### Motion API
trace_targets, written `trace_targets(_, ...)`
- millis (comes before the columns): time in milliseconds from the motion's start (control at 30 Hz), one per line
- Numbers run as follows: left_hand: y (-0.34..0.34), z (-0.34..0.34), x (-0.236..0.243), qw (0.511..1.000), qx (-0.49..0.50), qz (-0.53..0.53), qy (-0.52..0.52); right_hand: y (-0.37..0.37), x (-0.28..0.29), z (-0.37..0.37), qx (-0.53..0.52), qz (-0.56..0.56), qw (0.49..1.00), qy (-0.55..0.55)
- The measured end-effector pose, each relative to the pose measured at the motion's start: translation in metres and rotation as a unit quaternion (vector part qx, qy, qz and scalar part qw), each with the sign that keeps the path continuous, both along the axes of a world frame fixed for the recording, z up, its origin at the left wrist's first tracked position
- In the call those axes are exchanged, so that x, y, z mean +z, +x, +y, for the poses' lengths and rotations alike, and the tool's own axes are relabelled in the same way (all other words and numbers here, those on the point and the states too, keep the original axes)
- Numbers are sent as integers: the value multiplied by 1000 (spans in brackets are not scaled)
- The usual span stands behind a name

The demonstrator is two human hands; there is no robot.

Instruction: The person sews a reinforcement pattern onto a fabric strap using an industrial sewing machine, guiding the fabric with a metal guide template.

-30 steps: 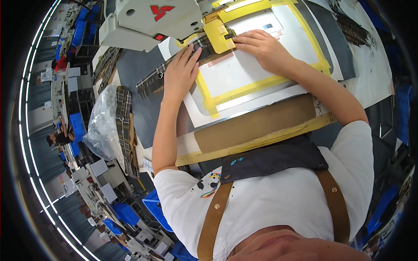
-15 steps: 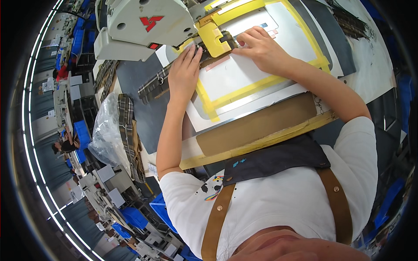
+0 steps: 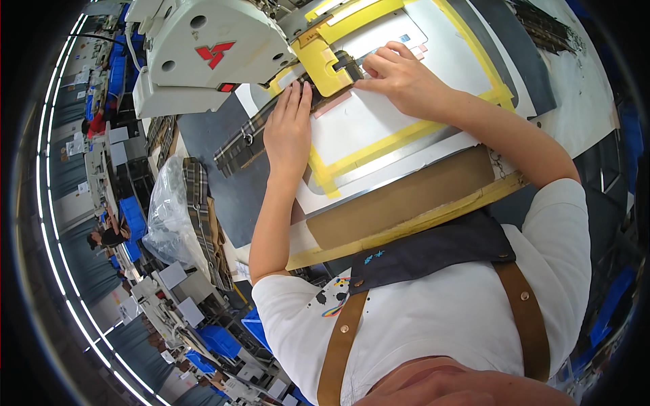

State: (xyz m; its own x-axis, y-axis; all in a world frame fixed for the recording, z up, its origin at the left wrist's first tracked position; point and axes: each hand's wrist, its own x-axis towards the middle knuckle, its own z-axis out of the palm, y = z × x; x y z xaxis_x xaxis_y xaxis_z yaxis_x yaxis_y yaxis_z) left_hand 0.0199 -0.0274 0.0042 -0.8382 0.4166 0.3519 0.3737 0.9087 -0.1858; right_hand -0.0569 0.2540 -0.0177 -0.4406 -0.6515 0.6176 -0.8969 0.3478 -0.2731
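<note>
A dark plaid fabric strap (image 3: 244, 143) with a metal ring on it runs under the yellow clamp plate (image 3: 323, 71) of a sewing machine (image 3: 210, 57). My left hand (image 3: 288, 132) lies on the strap left of the clamp, its fingers stretched out flat. On the clamp's other side, my right hand (image 3: 406, 84) has thumb and fingers closed at the strap's short end (image 3: 349, 65), which sticks out past the plate. The strap's middle is hidden by the clamp, and the left fingertips partly cover it too.
A white sheet (image 3: 379, 125) edged with yellow tape lies beneath my hands. To the left are a clear plastic bag (image 3: 169, 216) and more plaid straps (image 3: 198, 203). Dark plaid pieces (image 3: 542, 27) lie at the far right. Other workstations and a person (image 3: 108, 235) appear farther left.
The machine head sits slightly farther left in the picture as the view shifts. My hands keep nearly the same places, the right fingertips slightly lower beside the strap's end.
</note>
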Motion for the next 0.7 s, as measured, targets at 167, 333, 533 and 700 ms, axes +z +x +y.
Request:
trace_targets(167,5,7,4,997,25,-50,47,-2,0,4,-10,-33,999,-1)
trace_targets(333,2,3,-1,991,28,-65,116,-4,-2,1,-52,-32,997,-40)
trace_targets(533,3,1,-4,985,14,-102,139,-4,-4,2,-49,-34,998,-2)
trace_targets(700,5,8,3,990,34,-93,99,-2,-4,3,-53,-57,997,2)
